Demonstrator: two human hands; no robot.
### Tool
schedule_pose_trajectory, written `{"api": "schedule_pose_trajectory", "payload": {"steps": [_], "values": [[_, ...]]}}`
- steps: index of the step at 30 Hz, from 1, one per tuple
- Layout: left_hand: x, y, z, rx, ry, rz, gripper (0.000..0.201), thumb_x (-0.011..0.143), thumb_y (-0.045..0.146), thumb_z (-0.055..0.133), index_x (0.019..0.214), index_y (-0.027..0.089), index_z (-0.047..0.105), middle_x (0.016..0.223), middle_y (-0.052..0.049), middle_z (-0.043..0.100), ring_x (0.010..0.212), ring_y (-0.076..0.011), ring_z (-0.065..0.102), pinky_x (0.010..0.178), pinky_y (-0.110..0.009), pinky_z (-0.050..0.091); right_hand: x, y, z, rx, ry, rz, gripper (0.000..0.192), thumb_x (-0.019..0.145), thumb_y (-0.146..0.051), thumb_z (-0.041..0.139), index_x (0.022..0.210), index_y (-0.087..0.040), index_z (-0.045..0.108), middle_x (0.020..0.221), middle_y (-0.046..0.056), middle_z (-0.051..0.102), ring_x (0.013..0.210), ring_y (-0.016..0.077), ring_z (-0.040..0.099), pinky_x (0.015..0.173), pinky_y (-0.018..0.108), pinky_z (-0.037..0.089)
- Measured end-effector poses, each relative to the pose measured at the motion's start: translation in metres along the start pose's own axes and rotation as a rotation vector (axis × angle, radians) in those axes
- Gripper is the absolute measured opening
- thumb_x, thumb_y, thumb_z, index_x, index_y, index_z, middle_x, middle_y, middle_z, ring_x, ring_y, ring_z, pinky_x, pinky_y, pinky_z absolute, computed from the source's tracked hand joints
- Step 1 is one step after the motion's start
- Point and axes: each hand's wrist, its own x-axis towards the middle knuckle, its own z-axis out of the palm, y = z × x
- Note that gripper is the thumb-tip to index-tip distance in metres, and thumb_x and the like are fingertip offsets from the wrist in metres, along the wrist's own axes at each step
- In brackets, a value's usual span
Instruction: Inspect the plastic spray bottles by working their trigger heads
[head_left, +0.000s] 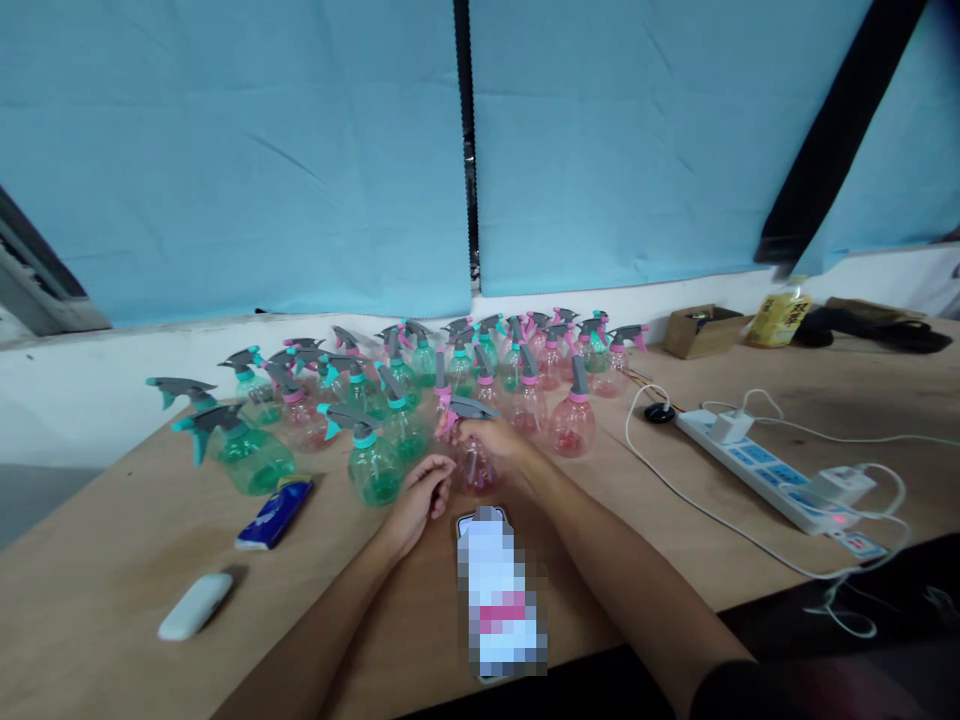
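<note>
- The right hand [496,437] is closing its grip around the neck of a pink spray bottle [475,462], which is standing upright on the wooden worktop [112,560], just in front of the crowd of other bottles.
- The left hand [421,492] is resting just beside that bottle's base, fingers curled loosely and holding nothing.
- A green spray bottle [373,462] is standing just left of the left hand.
- A phone [499,590] is lying between the forearms.
- A white power strip [780,475] is lying well to the right, with plugs and cables in it.
- A blue packet [274,513] and a white case [195,605] are lying to the left.
</note>
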Motion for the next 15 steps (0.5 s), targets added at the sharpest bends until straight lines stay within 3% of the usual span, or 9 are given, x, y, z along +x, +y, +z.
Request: {"api": "schedule_pose_trajectory", "payload": {"steps": [5, 11, 15], "values": [[-0.0016, 0.0008, 0.001, 0.027, 0.005, 0.002, 0.02, 0.078, 0.037, 0.065, 0.086, 0.02, 0.058, 0.055, 0.008, 0.045, 0.04, -0.0043, 0.035, 0.038, -0.015, 0.018, -0.0018, -0.0018, 0.002, -0.019, 0.037, -0.007, 0.012, 0.06, -0.016, 0.05, 0.06, -0.02, 0.062, 0.066, -0.001, 0.061, 0.067, 0.0144, 0.053, 0.065, 0.026, 0.042], [-0.0006, 0.0004, 0.001, 0.033, 0.007, 0.003, 0.02, 0.079, 0.037, 0.065, 0.086, 0.02, 0.058, 0.055, 0.008, 0.046, 0.04, -0.0045, 0.035, 0.037, -0.014, 0.02, -0.0033, -0.007, 0.0038, -0.012, 0.04, 0.024, 0.018, 0.059, -0.017, 0.053, 0.07, -0.021, 0.068, 0.075, 0.0, 0.066, 0.071, 0.0147, 0.056, 0.067, 0.026, 0.044], [-0.0001, 0.0003, 0.0005, 0.039, 0.009, -0.004, 0.019, 0.079, 0.036, 0.064, 0.087, 0.019, 0.058, 0.056, 0.008, 0.047, 0.04, -0.0043, 0.036, 0.038, -0.014, 0.02, -0.0025, -0.0034, 0.0034, 0.032, 0.026, 0.006, 0.013, 0.06, -0.016, 0.051, 0.063, -0.02, 0.063, 0.066, -0.002, 0.06, 0.065, 0.0133, 0.054, 0.064, 0.026, 0.042]]}}
